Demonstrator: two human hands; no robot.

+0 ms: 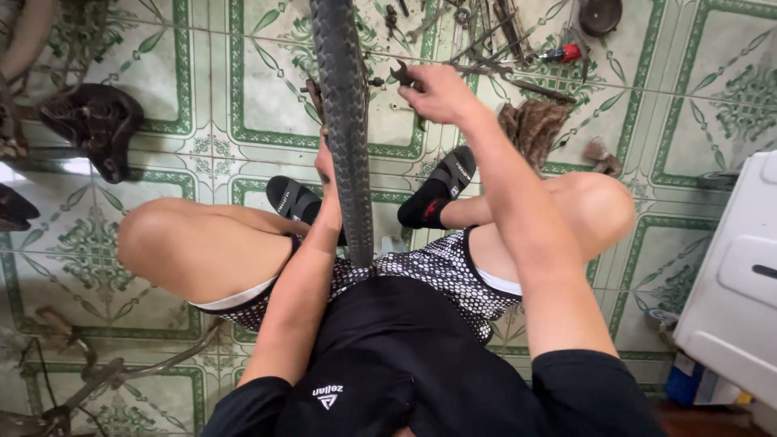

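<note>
Head view, looking straight down. The bicycle tyre (344, 121) stands upright on edge between the knees, running from 12 o'clock down to the lap; I judge it is held there so both sides of the hub stay reachable.

The right hand (437, 93) is at about 1 o'clock, just beside the tyre's right flank. Its fingers are curled and pinched on a dark wrench (402, 75), whose head points toward the wheel's centre.

The left hand (325, 166) sits against the tyre's left side, near centre frame, mostly hidden behind the tread. It seems to brace the wheel; I cannot tell whether its fingers are spread or gripping.

Loose tools (486, 32) lie on the green patterned floor tiles (243, 97) at 1 o'clock, just past the right hand, and a rag (534, 125) lies to their right, probably kept within reach.
</note>
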